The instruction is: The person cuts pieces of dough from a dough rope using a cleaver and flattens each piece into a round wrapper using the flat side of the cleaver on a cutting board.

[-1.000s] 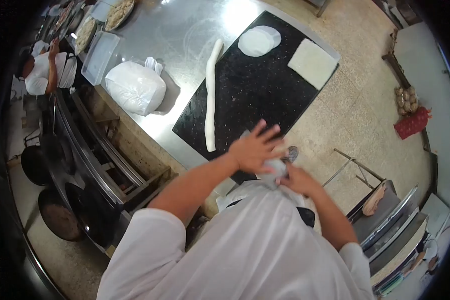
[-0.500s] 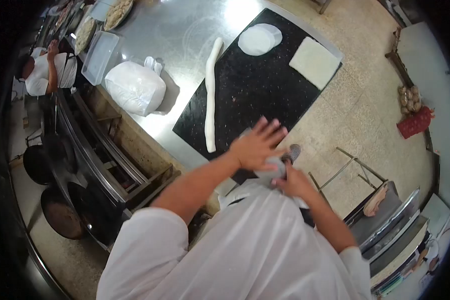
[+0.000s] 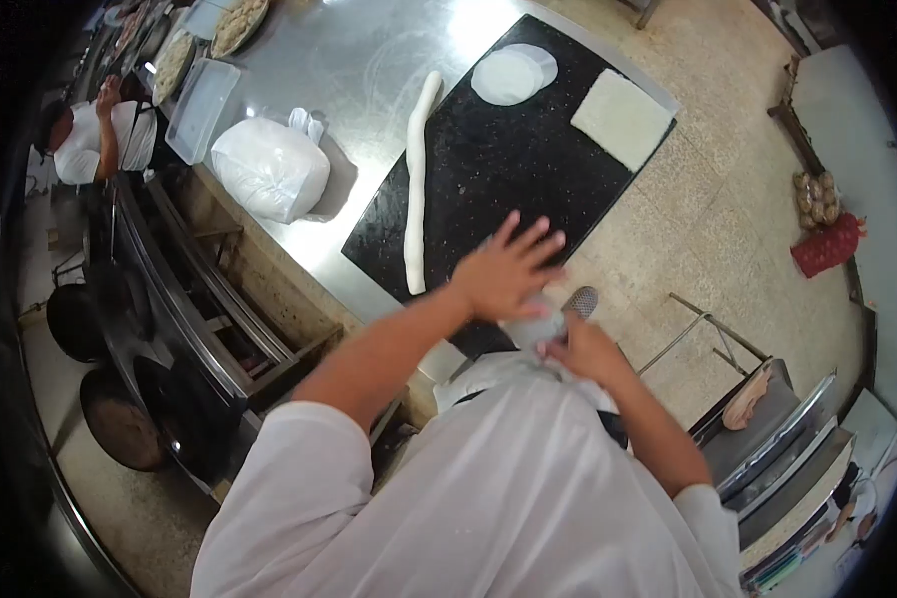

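My left hand [image 3: 506, 279] is open, palm down and fingers spread, over the near edge of the black board [image 3: 508, 179]. Close to my waist, my right hand [image 3: 586, 349] grips the edge of a pale, thin round sheet [image 3: 533, 327]. The sheet is blurred and partly hidden under my left hand; it resembles the round sheets on the board. A long white dough rope [image 3: 417, 189] lies along the board's left side. At the board's far end rest overlapping round dough sheets [image 3: 508, 76] and a square white slab [image 3: 623, 120].
A knotted white plastic bag [image 3: 269, 171] and a clear plastic tub [image 3: 201, 112] stand on the steel table [image 3: 359, 60]. Dark pans [image 3: 120, 419] are at the lower left. A co-worker [image 3: 100, 135] stands at the far left. A metal frame [image 3: 703, 319] and red sack [image 3: 829, 244] are rightward.
My left hand has shifted slightly up and left, fingers still spread. The right hand stays at the pale sheet, slightly nearer my left. The whole view has tilted a little.
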Tool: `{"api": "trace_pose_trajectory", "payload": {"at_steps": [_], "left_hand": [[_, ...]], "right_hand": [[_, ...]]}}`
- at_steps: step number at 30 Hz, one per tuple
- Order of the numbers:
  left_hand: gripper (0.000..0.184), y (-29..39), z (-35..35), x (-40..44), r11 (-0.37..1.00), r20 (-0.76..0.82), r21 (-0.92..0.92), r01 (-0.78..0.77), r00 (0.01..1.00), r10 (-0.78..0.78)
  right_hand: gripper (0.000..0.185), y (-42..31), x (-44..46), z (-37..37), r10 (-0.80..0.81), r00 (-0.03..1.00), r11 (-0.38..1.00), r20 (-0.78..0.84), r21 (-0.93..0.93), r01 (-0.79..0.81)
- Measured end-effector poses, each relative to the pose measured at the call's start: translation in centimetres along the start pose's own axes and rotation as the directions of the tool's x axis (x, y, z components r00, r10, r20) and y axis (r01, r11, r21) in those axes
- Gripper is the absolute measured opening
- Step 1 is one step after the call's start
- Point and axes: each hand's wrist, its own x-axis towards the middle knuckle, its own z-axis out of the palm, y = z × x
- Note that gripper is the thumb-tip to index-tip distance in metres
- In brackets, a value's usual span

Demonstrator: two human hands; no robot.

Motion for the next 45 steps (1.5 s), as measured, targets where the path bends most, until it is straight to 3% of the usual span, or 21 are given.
{"api": "trace_pose_trajectory", "payload": {"at_steps": [2,6,8,12,14,16,17,20,24,28,30,31,32,33,34,36,37,39,40,42,45], "left_hand": [[0.066,0.9,0.8,0.8,0.995,-0.004,-0.09,-0.039,0.999,0.039],[0.067,-0.2,0.2,4.2,0.992,-0.033,0.102,-0.078,0.996,0.081],[0.07,-2.5,-0.9,5.4,0.989,-0.13,0.139,0.05,0.991,-0.032],[0.075,-5.4,-1.7,5.9,0.99,-0.154,0.134,0.049,0.988,-0.028],[0.075,-2.4,-1.0,2.9,0.997,-0.145,0.045,0.07,0.987,-0.063],[0.074,1.3,-1.1,0.1,0.995,0.078,0.091,0.049,0.995,-0.056],[0.074,1.0,-0.6,0.9,0.995,0.076,0.083,0.052,0.995,-0.058],[0.074,1.8,1.3,3.2,0.993,-0.058,0.003,-0.117,0.991,0.117],[0.076,-2.1,-0.6,7.1,0.981,-0.132,0.18,-0.08,0.986,0.104],[0.079,-5.2,-2.5,8.7,0.965,-0.34,0.26,-0.039,0.931,0.129],[0.082,-4.9,-3.2,8.0,0.988,-0.421,-0.008,0.156,0.895,-0.145],[0.071,-3.2,-5.4,7.1,0.949,-0.322,-0.062,0.308,0.894,-0.311],[0.071,-2.5,-5.4,5.7,0.947,-0.331,-0.076,0.313,0.888,-0.32],[0.063,-2.0,-5.8,4.5,0.891,0.041,-0.15,0.429,0.903,-0.428],[0.055,-1.6,-6.4,3.3,0.815,0.404,-0.173,0.553,0.794,-0.454],[0.045,-0.4,-5.5,-0.2,0.725,0.441,-0.359,0.587,0.792,-0.423],[0.045,0.2,-5.2,-1.7,0.728,0.426,-0.364,0.581,0.799,-0.425],[0.039,0.8,-4.6,-3.8,0.612,0.132,-0.51,0.605,0.757,-0.639],[0.039,1.0,-3.5,-4.6,0.612,0.128,-0.512,0.602,0.758,-0.639],[0.025,1.3,-1.5,-5.4,0.546,-0.159,-0.696,0.465,0.642,-0.75],[0.021,2.2,-1.1,-5.7,0.522,-0.229,-0.749,0.407,0.581,-0.781]], "right_hand": [[0.07,0.4,-2.1,1.1,0.178,0.984,0.981,0.027,0.07,-0.179],[0.068,-1.9,0.3,-4.0,0.28,0.958,0.954,-0.065,-0.095,-0.285],[0.067,-3.1,3.4,-7.2,0.165,0.985,0.965,-0.047,-0.2,-0.171],[0.065,-3.0,5.1,-6.5,0.121,0.989,0.963,-0.079,-0.234,-0.137],[0.065,-0.6,2.9,-2.5,-0.021,0.997,1.0,-0.073,-0.022,0.019],[0.065,0.7,-0.8,0.5,0.02,1.0,0.999,-0.001,0.028,-0.019],[0.066,1.3,-1.2,0.8,0.069,0.996,0.995,0.051,0.074,-0.073],[0.065,-0.4,-1.2,-1.7,0.291,0.956,0.957,-0.042,0.019,-0.291],[0.064,-1.0,2.3,-5.9,0.214,0.972,0.971,-0.101,-0.085,-0.223],[0.063,-3.1,3.0,-5.7,0.158,0.947,0.963,-0.281,-0.167,-0.211],[0.061,-3.2,2.0,-3.4,0.145,0.897,0.98,-0.418,-0.067,-0.19],[0.061,-3.6,0.5,-1.7,0.196,0.886,0.972,-0.42,-0.035,-0.232],[0.062,-3.5,-1.5,0.2,0.216,0.9,0.97,-0.378,-0.021,-0.241],[0.063,-3.2,-3.9,2.0,0.23,0.912,0.969,-0.338,-0.01,-0.248],[0.064,-2.9,-6.4,3.2,0.253,0.923,0.963,-0.29,-0.012,-0.268],[0.061,-3.2,-10.6,4.1,0.277,0.933,0.953,-0.231,-0.058,-0.297],[0.057,-3.6,-11.8,4.1,0.288,0.932,0.945,-0.221,-0.094,-0.314],[0.052,-2.7,-11.6,2.7,0.279,0.925,0.948,-0.257,-0.081,-0.309],[0.046,-3.5,-11.5,2.1,0.287,0.918,0.949,-0.273,-0.052,-0.312],[0.036,-4.1,-8.2,-0.3,0.215,0.907,0.959,-0.362,-0.096,-0.266],[0.035,-5.4,-0.8,-3.3,0.124,0.903,0.968,-0.412,-0.151,-0.202]]}}
